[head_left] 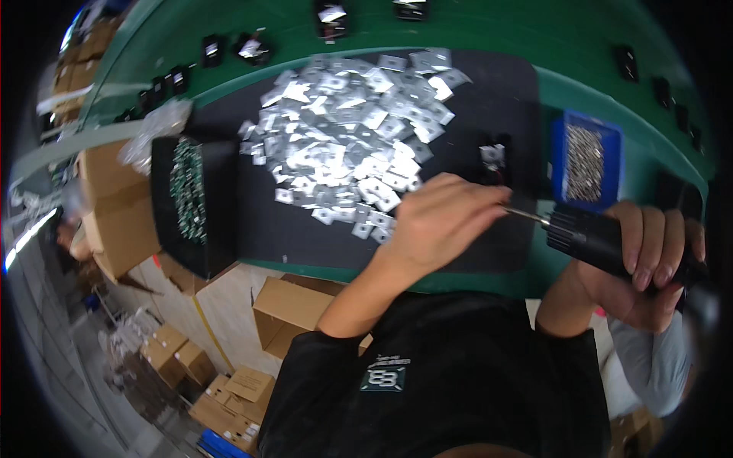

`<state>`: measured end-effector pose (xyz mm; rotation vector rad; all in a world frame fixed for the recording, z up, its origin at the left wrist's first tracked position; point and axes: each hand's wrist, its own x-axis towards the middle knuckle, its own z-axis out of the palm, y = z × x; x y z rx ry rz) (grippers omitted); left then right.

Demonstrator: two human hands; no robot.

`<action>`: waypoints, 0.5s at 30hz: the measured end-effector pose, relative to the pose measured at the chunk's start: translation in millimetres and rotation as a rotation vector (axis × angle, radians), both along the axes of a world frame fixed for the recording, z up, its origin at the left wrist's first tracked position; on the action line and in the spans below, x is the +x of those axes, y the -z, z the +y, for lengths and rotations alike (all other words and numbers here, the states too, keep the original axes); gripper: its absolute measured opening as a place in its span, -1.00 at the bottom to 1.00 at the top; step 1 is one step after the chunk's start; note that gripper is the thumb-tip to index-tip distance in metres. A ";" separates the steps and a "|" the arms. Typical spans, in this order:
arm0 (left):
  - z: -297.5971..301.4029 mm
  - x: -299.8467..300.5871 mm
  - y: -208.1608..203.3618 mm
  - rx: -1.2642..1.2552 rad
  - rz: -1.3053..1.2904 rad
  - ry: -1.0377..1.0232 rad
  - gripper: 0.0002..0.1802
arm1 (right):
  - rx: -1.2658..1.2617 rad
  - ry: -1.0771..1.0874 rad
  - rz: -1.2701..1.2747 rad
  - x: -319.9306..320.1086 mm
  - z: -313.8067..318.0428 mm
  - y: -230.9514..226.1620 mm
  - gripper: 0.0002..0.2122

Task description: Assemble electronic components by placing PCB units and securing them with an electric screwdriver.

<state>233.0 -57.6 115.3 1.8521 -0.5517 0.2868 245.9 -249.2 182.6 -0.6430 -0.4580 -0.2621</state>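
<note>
My right hand (649, 259) is wrapped round the black body of an electric screwdriver (584, 238), held level with its bit toward the left. At the tip of the thin metal bit (527, 216), the fingers of my left hand (450, 217) are pinched together; what they hold, if anything, is too small to make out. Just beyond those fingertips, a small black part with a shiny metal plate (492, 154) lies on the dark mat (496, 91). Left of it spreads a big heap of flat silver metal plates (343, 130).
A blue bin (560, 153) of small metal screws stands right of the mat. At the left is a black box (221, 198) holding green pieces. Several black parts (330, 19) sit along the green surface (473, 27). An open cardboard box (294, 305) stands below the table's near edge.
</note>
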 end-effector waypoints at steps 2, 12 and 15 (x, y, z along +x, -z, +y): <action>-0.6 -8.1 2.0 -0.175 0.193 -0.013 -0.80 | -0.007 0.095 0.071 -2.3 2.6 -7.8 -0.62; -9.5 -15.0 10.5 -0.476 0.189 0.143 -0.78 | 0.073 0.009 0.086 -6.7 1.2 -15.0 -0.61; -9.5 -18.0 8.2 -0.485 0.227 0.136 -0.78 | 0.065 0.020 0.063 -6.4 2.8 -15.1 -0.67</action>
